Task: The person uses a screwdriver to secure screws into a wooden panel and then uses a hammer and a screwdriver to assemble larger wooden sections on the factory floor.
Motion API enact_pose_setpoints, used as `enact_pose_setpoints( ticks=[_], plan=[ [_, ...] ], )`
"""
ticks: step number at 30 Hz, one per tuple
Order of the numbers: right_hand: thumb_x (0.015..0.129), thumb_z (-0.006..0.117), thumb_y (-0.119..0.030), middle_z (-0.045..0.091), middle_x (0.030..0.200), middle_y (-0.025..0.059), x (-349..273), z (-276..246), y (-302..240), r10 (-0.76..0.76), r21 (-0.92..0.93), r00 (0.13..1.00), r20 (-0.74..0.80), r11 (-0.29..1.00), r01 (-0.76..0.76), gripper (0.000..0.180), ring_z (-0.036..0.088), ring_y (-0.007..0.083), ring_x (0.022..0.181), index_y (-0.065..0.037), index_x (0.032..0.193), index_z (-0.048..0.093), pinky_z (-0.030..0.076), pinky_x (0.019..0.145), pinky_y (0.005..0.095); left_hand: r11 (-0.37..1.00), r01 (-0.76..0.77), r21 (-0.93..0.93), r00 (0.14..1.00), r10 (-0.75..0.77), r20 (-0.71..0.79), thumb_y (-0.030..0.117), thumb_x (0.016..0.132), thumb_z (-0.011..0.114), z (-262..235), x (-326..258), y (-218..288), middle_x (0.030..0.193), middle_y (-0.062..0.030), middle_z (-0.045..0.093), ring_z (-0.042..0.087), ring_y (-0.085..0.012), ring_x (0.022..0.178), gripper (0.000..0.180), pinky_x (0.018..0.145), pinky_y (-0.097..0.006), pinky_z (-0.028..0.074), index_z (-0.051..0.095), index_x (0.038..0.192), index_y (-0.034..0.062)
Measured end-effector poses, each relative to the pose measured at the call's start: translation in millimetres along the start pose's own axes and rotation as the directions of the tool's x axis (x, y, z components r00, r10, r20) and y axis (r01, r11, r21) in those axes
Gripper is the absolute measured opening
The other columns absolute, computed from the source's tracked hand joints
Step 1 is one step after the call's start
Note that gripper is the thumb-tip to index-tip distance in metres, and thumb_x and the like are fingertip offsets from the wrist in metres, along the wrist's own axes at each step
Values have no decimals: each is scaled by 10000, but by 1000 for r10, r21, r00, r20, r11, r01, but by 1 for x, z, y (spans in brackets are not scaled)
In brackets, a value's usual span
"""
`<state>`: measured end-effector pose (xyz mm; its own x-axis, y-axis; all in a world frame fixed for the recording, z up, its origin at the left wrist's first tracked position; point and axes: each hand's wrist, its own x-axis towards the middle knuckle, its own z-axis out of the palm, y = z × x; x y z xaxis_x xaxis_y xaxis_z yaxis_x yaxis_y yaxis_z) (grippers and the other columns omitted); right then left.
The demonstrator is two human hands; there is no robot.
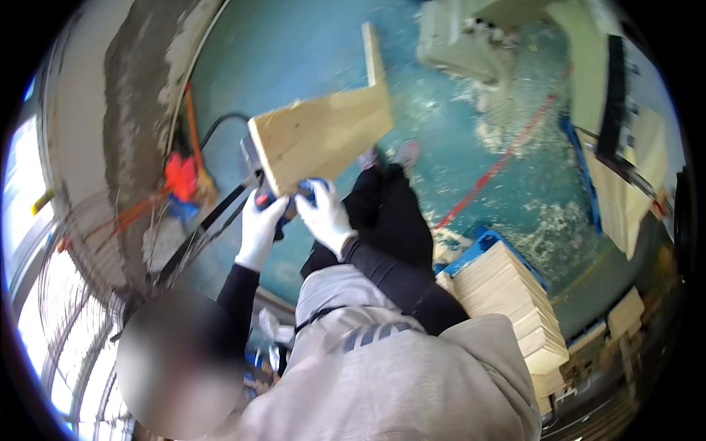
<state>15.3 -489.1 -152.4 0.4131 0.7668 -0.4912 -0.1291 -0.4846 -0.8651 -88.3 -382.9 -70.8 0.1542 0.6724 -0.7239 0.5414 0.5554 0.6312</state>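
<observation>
The gloved left hand (262,226) is closed around a blue tool (265,200) at the near edge of the board (323,136); the right hand (324,215) bends beside it, its grip impossible to tell.

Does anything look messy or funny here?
Yes: pale bits, maybe wood shavings, lie strewn over the blue-green floor, some near the pale bulky object at the top, more by the stack of boards. It looks messy because they're loose, not gathered up.
</observation>
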Motion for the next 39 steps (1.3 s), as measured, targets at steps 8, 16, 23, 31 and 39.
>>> enact_pose_setpoints(
  ticks=[8,16,23,31,39],
  plan=[
    [1003,658,-419,659,1131,67,7,-36,55,524,936,845,103,237,-261,499,695,183,945,-91,1353,522,582,729,369,990,-88,110,980,66,185,106,834,803,91,-14,53,811,-42,683,609,-80,621,241,557,-268,496,620,953,3],
    [976,686,-284,741,1072,44,-38,-134,61,505,991,857,102,25,-133,302,734,198,896,-112,1223,655,602,782,346,969,74,-234,948,5,320,76,920,731,161,-81,58,925,-39,700,685,-133,750,182,600,-304,555,650,1081,51],
    [934,713,-239,744,1006,50,-122,-204,92,534,998,845,-17,-35,43,229,727,240,841,-145,1137,665,586,690,376,953,206,-220,855,-66,515,99,931,723,203,-150,19,919,-45,705,690,-157,771,152,651,-298,559,666,1068,71],
    [922,692,-119,695,1008,101,-274,-370,99,557,819,666,-496,45,573,223,720,272,913,-51,1129,648,619,757,410,990,90,104,526,-136,839,382,1026,628,314,-271,51,930,-136,738,691,-205,715,366,590,-324,570,661,1050,18],
    [1000,642,-108,636,1214,95,-409,-492,46,480,408,350,-804,18,913,314,638,228,1138,-34,1288,542,534,962,390,982,-48,185,725,-93,682,381,996,667,435,-262,53,876,-151,717,691,-246,647,348,541,-369,547,588,1007,42]
  ],
)
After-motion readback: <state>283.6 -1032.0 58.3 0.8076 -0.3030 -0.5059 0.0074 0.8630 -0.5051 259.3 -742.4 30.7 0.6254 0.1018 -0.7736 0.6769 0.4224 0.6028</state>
